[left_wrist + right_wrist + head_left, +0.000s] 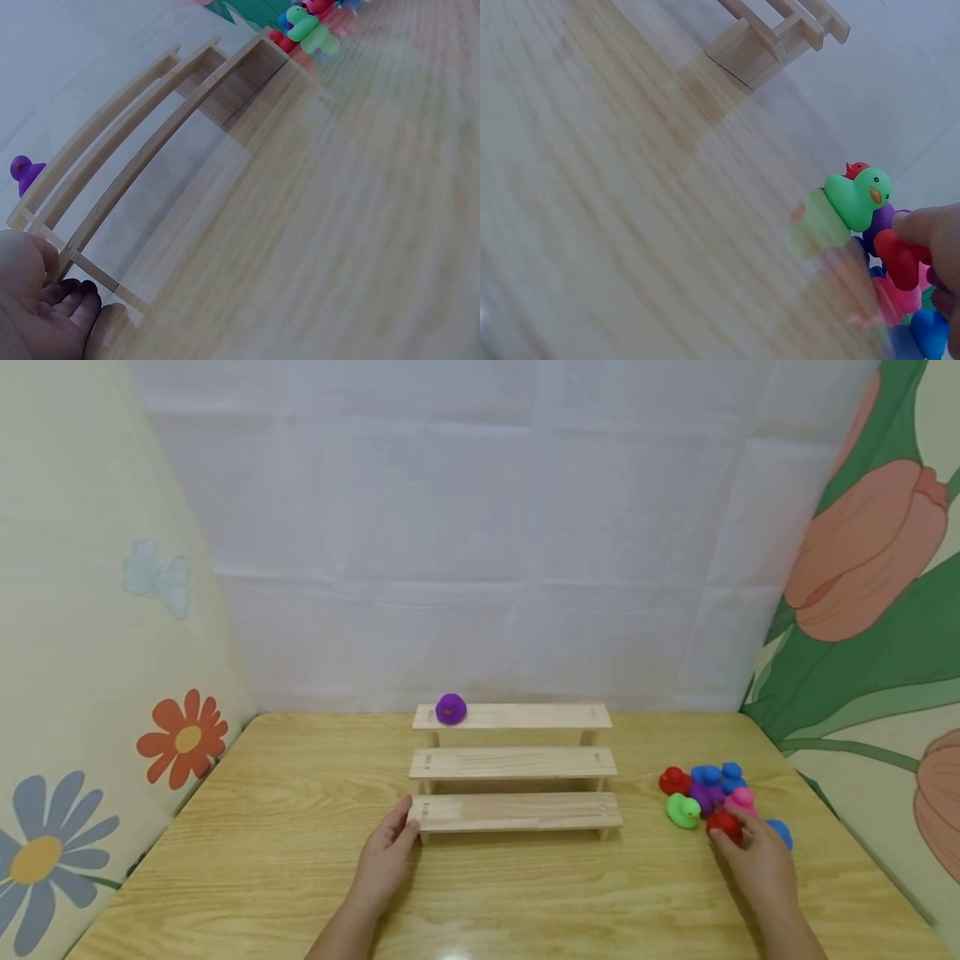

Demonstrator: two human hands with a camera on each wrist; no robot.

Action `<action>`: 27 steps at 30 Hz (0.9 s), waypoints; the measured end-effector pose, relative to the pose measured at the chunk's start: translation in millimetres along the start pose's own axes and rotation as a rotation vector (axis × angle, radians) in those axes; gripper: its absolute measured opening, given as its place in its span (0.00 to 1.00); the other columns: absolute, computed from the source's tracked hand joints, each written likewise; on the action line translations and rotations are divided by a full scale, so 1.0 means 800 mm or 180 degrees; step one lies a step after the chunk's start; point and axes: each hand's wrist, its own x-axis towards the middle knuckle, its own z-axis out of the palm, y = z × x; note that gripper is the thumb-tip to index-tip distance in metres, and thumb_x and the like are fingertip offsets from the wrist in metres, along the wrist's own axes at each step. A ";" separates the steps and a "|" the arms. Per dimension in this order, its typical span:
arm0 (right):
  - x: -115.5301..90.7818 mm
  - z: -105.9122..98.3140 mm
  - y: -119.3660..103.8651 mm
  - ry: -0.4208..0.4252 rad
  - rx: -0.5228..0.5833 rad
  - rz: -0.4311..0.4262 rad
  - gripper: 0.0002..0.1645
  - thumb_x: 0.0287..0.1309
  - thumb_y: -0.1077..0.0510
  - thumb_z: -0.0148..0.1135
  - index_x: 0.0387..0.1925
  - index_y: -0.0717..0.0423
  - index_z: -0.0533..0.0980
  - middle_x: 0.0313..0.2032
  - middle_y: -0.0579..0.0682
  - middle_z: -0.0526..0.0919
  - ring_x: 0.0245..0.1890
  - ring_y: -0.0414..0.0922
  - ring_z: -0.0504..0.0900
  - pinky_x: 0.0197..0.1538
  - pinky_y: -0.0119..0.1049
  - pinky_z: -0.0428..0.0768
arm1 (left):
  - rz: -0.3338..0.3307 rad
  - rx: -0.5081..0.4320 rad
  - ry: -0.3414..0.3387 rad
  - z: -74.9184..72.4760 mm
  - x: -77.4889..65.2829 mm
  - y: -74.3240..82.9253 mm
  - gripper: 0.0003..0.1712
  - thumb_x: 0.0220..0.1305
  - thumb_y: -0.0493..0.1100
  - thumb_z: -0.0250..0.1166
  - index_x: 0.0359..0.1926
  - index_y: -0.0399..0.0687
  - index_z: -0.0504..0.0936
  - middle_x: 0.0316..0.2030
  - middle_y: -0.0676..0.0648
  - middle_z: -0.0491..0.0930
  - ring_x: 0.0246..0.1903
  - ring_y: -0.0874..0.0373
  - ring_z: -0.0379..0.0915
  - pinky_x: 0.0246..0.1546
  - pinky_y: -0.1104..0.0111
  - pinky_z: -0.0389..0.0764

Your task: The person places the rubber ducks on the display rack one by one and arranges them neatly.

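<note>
A three-step wooden display stand (517,811) sits mid-table, a purple rubber duck (451,710) on the left of its top step. My left hand (387,853) grips the left end of the lowest step, thumb and fingers around it in the left wrist view. At the right, my right hand (765,862) pinches a red rubber duck (900,259) between thumb and fingers. Close around it are a green duck (682,811), another red duck (674,781), a purple duck (706,798), a pink duck (742,801) and several blue ducks (732,775). My fingers partly hide the pink one.
The wood-grain table (300,810) reaches back to a white cloth backdrop (480,527). Flower-printed panels stand along the left (90,652) and right (885,710) edges. Between the stand and the duck cluster runs a strip of bare tabletop.
</note>
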 end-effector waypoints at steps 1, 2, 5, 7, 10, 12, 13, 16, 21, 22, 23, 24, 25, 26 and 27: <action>0.000 0.000 0.000 -0.0006 0.0036 0.0029 0.36 0.66 0.51 0.60 0.69 0.63 0.64 0.64 0.76 0.65 0.62 0.71 0.68 0.62 0.66 0.71 | 0.0002 0.0003 0.0000 0.000 0.000 0.000 0.31 0.76 0.41 0.48 0.74 0.34 0.54 0.75 0.36 0.52 0.75 0.42 0.46 0.76 0.49 0.54; 0.000 -0.001 -0.001 -0.0011 0.0079 0.0058 0.36 0.66 0.50 0.60 0.69 0.63 0.63 0.64 0.75 0.65 0.62 0.71 0.68 0.63 0.65 0.71 | 0.0004 0.0003 0.0001 0.000 0.000 0.000 0.31 0.76 0.41 0.48 0.74 0.34 0.54 0.75 0.36 0.52 0.75 0.42 0.46 0.76 0.49 0.54; -0.001 -0.003 -0.003 -0.0032 0.0240 0.0143 0.38 0.66 0.47 0.59 0.70 0.62 0.62 0.65 0.74 0.64 0.63 0.70 0.67 0.64 0.65 0.70 | 0.0017 0.0024 0.0017 0.001 0.000 -0.001 0.30 0.76 0.41 0.48 0.74 0.34 0.55 0.75 0.36 0.53 0.75 0.42 0.47 0.75 0.49 0.55; -0.003 -0.004 -0.005 -0.0036 0.0340 0.0182 0.38 0.67 0.47 0.58 0.71 0.61 0.61 0.67 0.74 0.62 0.65 0.71 0.65 0.66 0.65 0.68 | 0.0035 0.0034 0.0029 0.001 0.000 -0.002 0.30 0.76 0.40 0.48 0.74 0.34 0.55 0.74 0.35 0.54 0.75 0.42 0.48 0.75 0.50 0.56; -0.006 -0.005 -0.008 0.0010 0.0474 0.0202 0.37 0.67 0.49 0.57 0.71 0.61 0.61 0.68 0.73 0.61 0.65 0.70 0.64 0.67 0.64 0.68 | 0.0065 0.0044 0.0037 0.002 -0.001 -0.002 0.30 0.76 0.40 0.49 0.73 0.34 0.55 0.74 0.35 0.55 0.74 0.42 0.49 0.75 0.50 0.56; -0.007 -0.005 -0.010 0.0050 0.0528 0.0203 0.36 0.67 0.50 0.57 0.70 0.62 0.62 0.69 0.72 0.60 0.65 0.69 0.64 0.67 0.63 0.68 | 0.0075 0.0042 0.0034 0.002 -0.001 -0.002 0.30 0.76 0.40 0.49 0.73 0.33 0.55 0.74 0.35 0.55 0.74 0.42 0.49 0.75 0.50 0.56; -0.007 -0.005 -0.011 0.0070 0.0557 0.0198 0.35 0.67 0.51 0.57 0.70 0.62 0.62 0.69 0.72 0.61 0.65 0.68 0.64 0.67 0.62 0.68 | 0.0081 0.0040 0.0032 0.002 0.000 -0.003 0.30 0.76 0.40 0.49 0.73 0.33 0.55 0.74 0.35 0.55 0.74 0.42 0.49 0.75 0.50 0.56; -0.009 -0.006 -0.015 0.0106 0.0626 0.0225 0.35 0.68 0.51 0.57 0.70 0.63 0.63 0.69 0.71 0.62 0.65 0.66 0.65 0.67 0.61 0.68 | 0.0093 0.0026 0.0026 0.003 0.000 -0.003 0.30 0.75 0.39 0.49 0.73 0.33 0.55 0.74 0.34 0.55 0.75 0.42 0.49 0.75 0.50 0.56; -0.010 -0.007 -0.020 0.0138 0.0794 0.0320 0.36 0.67 0.49 0.57 0.70 0.63 0.63 0.68 0.70 0.63 0.65 0.65 0.65 0.68 0.60 0.67 | 0.0097 0.0015 0.0042 0.003 0.001 -0.004 0.30 0.75 0.38 0.49 0.73 0.32 0.55 0.74 0.35 0.55 0.75 0.42 0.49 0.75 0.51 0.56; -0.011 -0.007 -0.021 0.0146 0.0829 0.0320 0.36 0.67 0.49 0.57 0.70 0.63 0.63 0.68 0.70 0.64 0.65 0.65 0.65 0.68 0.60 0.67 | 0.0093 0.0013 0.0045 0.003 0.001 -0.004 0.30 0.75 0.38 0.49 0.73 0.32 0.55 0.74 0.35 0.55 0.75 0.42 0.49 0.75 0.51 0.56; -0.011 -0.008 -0.022 0.0154 0.0838 0.0324 0.36 0.67 0.48 0.57 0.70 0.63 0.63 0.68 0.70 0.65 0.65 0.65 0.65 0.68 0.60 0.67 | 0.0090 0.0013 0.0049 0.003 0.001 -0.004 0.30 0.75 0.38 0.49 0.73 0.33 0.56 0.74 0.35 0.55 0.74 0.42 0.49 0.75 0.51 0.56; -0.011 -0.008 -0.023 0.0157 0.0853 0.0318 0.36 0.68 0.48 0.57 0.69 0.63 0.63 0.67 0.71 0.65 0.65 0.65 0.65 0.68 0.60 0.67 | 0.0085 0.0013 0.0051 0.003 0.001 -0.004 0.30 0.75 0.38 0.49 0.73 0.33 0.56 0.74 0.35 0.55 0.74 0.42 0.49 0.75 0.51 0.56; -0.012 -0.009 -0.024 0.0165 0.0839 0.0303 0.36 0.68 0.48 0.57 0.69 0.64 0.63 0.67 0.71 0.65 0.64 0.65 0.66 0.68 0.60 0.68 | 0.0080 0.0009 0.0052 0.003 0.001 -0.004 0.30 0.75 0.38 0.49 0.73 0.33 0.56 0.74 0.35 0.55 0.74 0.42 0.50 0.75 0.51 0.56; -0.012 -0.010 -0.025 0.0172 0.0822 0.0275 0.36 0.68 0.48 0.57 0.69 0.64 0.63 0.66 0.71 0.66 0.64 0.66 0.66 0.67 0.59 0.68 | 0.0076 -0.0002 0.0051 0.003 0.001 -0.003 0.30 0.75 0.38 0.49 0.73 0.33 0.56 0.74 0.35 0.55 0.74 0.43 0.50 0.75 0.51 0.56; -0.012 -0.010 -0.027 0.0179 0.0820 0.0265 0.37 0.68 0.47 0.57 0.69 0.64 0.63 0.66 0.71 0.67 0.64 0.65 0.67 0.67 0.59 0.68 | 0.0086 -0.0008 0.0050 0.003 0.000 -0.003 0.30 0.75 0.38 0.49 0.73 0.32 0.56 0.74 0.34 0.55 0.74 0.42 0.49 0.75 0.51 0.56</action>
